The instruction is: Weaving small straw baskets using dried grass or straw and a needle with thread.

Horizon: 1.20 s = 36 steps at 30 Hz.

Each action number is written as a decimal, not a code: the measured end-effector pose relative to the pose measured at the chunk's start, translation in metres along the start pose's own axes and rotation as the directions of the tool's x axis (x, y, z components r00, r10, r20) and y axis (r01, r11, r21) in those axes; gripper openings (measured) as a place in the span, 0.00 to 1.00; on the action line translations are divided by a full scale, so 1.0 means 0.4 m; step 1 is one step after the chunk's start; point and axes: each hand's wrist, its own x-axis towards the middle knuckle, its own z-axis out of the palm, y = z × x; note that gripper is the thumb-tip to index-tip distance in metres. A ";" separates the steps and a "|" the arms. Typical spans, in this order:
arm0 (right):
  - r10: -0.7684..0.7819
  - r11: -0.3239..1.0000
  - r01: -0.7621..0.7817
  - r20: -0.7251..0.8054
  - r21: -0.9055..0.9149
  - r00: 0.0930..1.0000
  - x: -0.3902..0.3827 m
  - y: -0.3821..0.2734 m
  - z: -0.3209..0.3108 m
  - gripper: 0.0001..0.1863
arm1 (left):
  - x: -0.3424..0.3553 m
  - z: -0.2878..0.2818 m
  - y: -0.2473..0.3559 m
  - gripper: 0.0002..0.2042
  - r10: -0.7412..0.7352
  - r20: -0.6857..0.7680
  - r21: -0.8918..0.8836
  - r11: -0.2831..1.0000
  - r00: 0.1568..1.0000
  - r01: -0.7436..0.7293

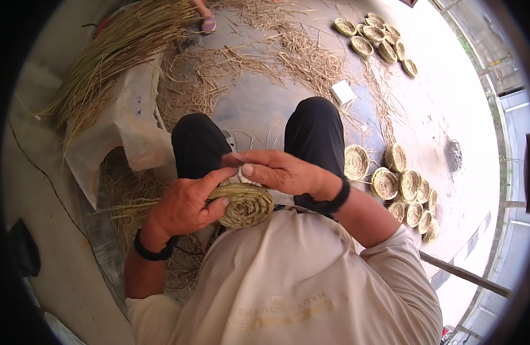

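A round coil of green-yellow straw [249, 208] sits upright in front of my lap, its spiral turned up toward me. My left hand [184, 206] grips its left edge, thumb on the face and index finger stretched along the top; loose straw ends [139, 204] trail out to the left below that hand. My right hand [285, 171] is at the coil's upper rim, thumb and fingers pressed together. A small white piece [240, 176] shows between the two hands; whether it is a wrap or something held I cannot tell. Both wrists wear black bands.
A large bundle of long straw [124, 57] lies on a plastic-covered stand [139, 109] at the left. Round straw baskets [410, 185] are grouped at the right, with more baskets [374, 34] farther back. Loose straw [311, 60] litters the floor. A person's foot [208, 24] shows at the top.
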 end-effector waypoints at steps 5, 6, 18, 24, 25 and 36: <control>0.387 0.921 -0.381 0.323 -0.087 0.864 -0.117 0.083 -0.079 0.22 | 0.006 0.046 -0.049 0.21 0.160 -0.062 -0.109 0.980 0.985 -0.166; 0.391 0.919 -0.385 0.327 -0.086 0.860 -0.135 0.075 -0.105 0.22 | 0.005 0.053 -0.055 0.21 0.155 -0.063 -0.114 0.980 0.986 -0.162; 0.342 0.243 -0.217 0.126 0.945 0.931 -0.050 0.162 -0.116 0.21 | 0.040 0.091 -0.027 0.19 0.197 -0.103 -0.022 0.979 0.975 -0.200; 0.313 0.932 -0.307 -0.002 -0.192 0.950 -0.061 0.017 -0.022 0.27 | 0.014 0.098 -0.049 0.18 0.226 -0.134 -0.033 0.972 0.965 -0.233; 0.314 0.932 -0.309 -0.001 -0.189 0.949 -0.055 -0.002 -0.020 0.27 | 0.006 0.103 -0.057 0.17 0.194 -0.157 -0.034 0.979 0.968 -0.202; 0.451 0.833 -0.392 0.068 -0.392 0.890 -0.086 -0.045 -0.030 0.24 | -0.040 0.134 -0.060 0.07 -0.011 -0.065 -0.233 0.973 0.998 -0.005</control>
